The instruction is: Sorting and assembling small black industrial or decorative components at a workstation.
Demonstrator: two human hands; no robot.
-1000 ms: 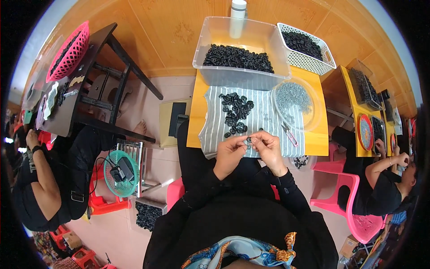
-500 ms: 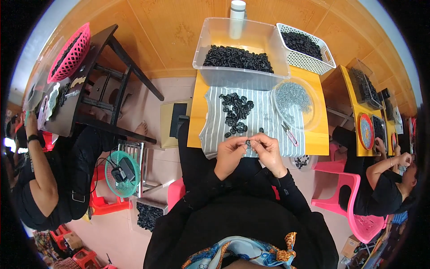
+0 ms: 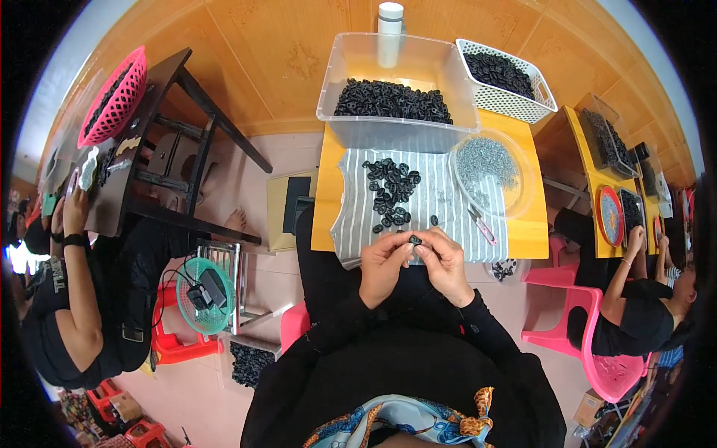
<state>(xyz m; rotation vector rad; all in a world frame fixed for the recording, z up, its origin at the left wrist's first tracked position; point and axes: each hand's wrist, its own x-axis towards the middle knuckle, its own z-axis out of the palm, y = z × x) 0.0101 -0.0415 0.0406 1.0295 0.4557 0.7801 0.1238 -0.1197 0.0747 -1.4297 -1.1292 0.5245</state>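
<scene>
A small black piece is up at the fingertips of both hands, seen over the striped cloth close to the middle of the worktop's near edge. The left hand pinches it from the left between thumb and forefinger, its other fingers curled in; the right hand pinches the same piece from the right, thumb and forefinger also closed on it. Just beyond the hands, one loose black ring lies on the cloth, apart from the loose heap of black rings that spreads farther back, nearer the left edge of the yellow worktop. Toward the near right corner rest pink-handled snips, and behind them, along the right edge, stands a round clear tray holding many small silvery parts. At the far edge a large clear bin holds more black pieces, and a white perforated basket of black pieces sits at the far right corner. A white bottle stands behind the bin. Away to the left, a person in black sits at a dark table bearing a pink basket; to the right, another seated person works at a second yellow table.
</scene>
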